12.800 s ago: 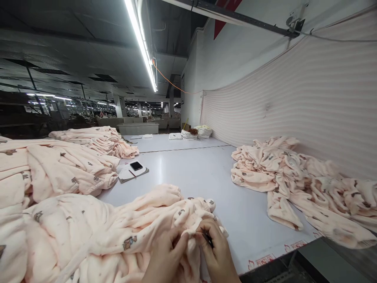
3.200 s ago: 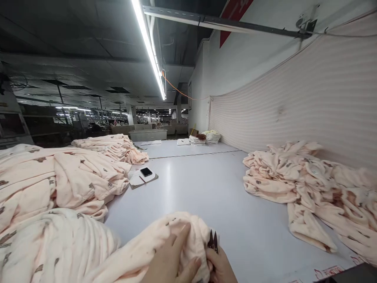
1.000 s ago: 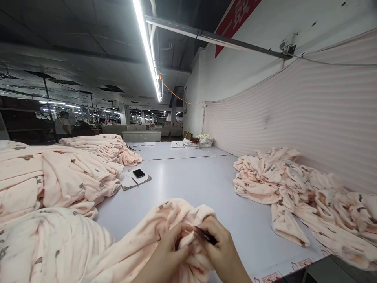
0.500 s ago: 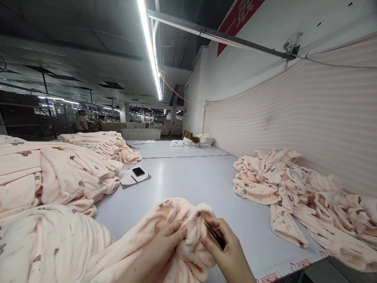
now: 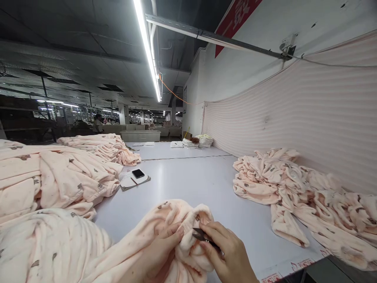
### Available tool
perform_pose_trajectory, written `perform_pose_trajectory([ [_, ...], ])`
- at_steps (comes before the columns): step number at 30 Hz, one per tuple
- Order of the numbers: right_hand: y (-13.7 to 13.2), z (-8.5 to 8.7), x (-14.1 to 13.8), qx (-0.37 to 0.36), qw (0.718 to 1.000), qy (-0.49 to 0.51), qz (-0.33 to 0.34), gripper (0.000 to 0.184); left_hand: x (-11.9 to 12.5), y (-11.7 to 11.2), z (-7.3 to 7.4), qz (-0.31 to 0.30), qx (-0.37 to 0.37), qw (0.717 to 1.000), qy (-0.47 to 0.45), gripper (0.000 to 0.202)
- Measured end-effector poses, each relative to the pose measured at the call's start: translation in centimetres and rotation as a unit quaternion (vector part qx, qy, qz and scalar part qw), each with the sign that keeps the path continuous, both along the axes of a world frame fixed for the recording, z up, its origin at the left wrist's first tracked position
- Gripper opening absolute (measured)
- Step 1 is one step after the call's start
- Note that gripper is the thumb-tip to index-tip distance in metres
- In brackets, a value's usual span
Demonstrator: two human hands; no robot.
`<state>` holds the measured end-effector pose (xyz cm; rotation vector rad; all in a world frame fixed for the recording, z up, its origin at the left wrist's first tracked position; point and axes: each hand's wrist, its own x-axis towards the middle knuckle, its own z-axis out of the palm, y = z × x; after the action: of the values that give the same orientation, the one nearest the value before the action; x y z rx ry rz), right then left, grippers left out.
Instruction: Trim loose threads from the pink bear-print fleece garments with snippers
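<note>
A pale pink fleece garment (image 5: 171, 210) with small brown prints lies bunched at the table's near edge. My left hand (image 5: 160, 249) pinches a fold of it between thumb and fingers. Small dark thread snips (image 5: 203, 236) are held in my right hand (image 5: 226, 249), between thumb and fingers. Their blades point left and lie against the gathered fleece, close to my left fingertips. The handle end is partly hidden by my right fingers.
Heaps of the same pink fleece lie at left (image 5: 64, 173) and right (image 5: 282, 181). A black phone (image 5: 138, 173) rests on a notepad (image 5: 126, 181) with a pen. White stacks (image 5: 191, 143) stand at the far end. A striped pink cloth (image 5: 279, 110) hangs along the right wall.
The snips have turned more level and moved left and slightly down onto the fleece, my right hand with them. My left hand keeps its pinch. The distant person has shifted right.
</note>
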<state>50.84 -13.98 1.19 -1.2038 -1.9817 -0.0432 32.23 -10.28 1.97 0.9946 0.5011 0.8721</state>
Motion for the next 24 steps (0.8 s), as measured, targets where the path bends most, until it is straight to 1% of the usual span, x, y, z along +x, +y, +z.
perform_pose_trajectory([
  [5,0.0,0.1,-0.2,-0.002,1.000,0.015,0.016,0.030,0.1,-0.2,0.0,0.003,0.003,1.000,0.003,0.047],
  [9,0.2,0.1,-0.4,-0.032,0.995,0.094,0.017,0.025,0.1,-0.7,0.6,-0.012,0.006,1.000,-0.014,0.041],
  [11,0.3,-0.2,-0.3,-0.035,0.988,0.147,-0.004,0.024,0.0,-0.8,1.0,-0.022,0.015,1.000,-0.004,0.037],
  [12,0.3,-0.4,-0.3,-0.030,0.985,0.168,-0.031,0.024,0.0,-0.9,1.1,-0.025,0.028,0.999,0.021,0.034],
  [13,0.3,-0.5,-0.2,-0.022,0.981,0.181,-0.066,0.027,-0.2,-0.9,1.1,-0.016,0.055,0.996,0.067,0.029],
  [14,0.4,-0.7,-0.1,-0.018,0.978,0.181,-0.102,0.031,-0.3,-0.9,1.1,0.010,0.103,0.986,0.133,0.021],
  [15,0.5,-0.8,0.0,-0.022,0.977,0.168,-0.129,0.031,-0.5,-0.9,1.0,0.057,0.167,0.962,0.209,0.014],
  [16,0.6,-0.9,0.1,-0.031,0.978,0.145,-0.144,0.027,-0.7,-0.9,0.7,0.123,0.238,0.922,0.279,0.010],
  [17,0.6,-1.0,0.2,-0.043,0.981,0.118,-0.146,0.021,-0.9,-0.9,0.4,0.199,0.303,0.871,0.332,0.011],
  [18,0.6,-1.1,0.3,-0.055,0.984,0.093,-0.140,0.018,-1.0,-1.0,0.1,0.269,0.352,0.821,0.359,0.015],
  [19,0.5,-1.1,0.3,-0.063,0.986,0.074,-0.137,0.018,-1.1,-1.1,-0.3,0.323,0.381,0.786,0.363,0.018],
  [20,0.4,-1.1,0.4,-0.064,0.986,0.064,-0.137,0.018,-1.2,-1.1,-0.7,0.356,0.392,0.771,0.354,0.020],
  [21,0.1,-1.1,0.4,-0.061,0.987,0.063,-0.137,0.018,-1.2,-1.2,-1.1,0.373,0.393,0.769,0.340,0.021],
  [22,-0.2,-1.1,0.4,-0.055,0.987,0.072,-0.130,0.016,-1.2,-1.4,-1.5,0.377,0.391,0.774,0.326,0.021],
  [24,-0.9,-0.9,0.1,-0.037,0.990,0.102,-0.090,0.017,-1.0,-1.5,-1.9,0.377,0.388,0.785,0.302,0.021],
])
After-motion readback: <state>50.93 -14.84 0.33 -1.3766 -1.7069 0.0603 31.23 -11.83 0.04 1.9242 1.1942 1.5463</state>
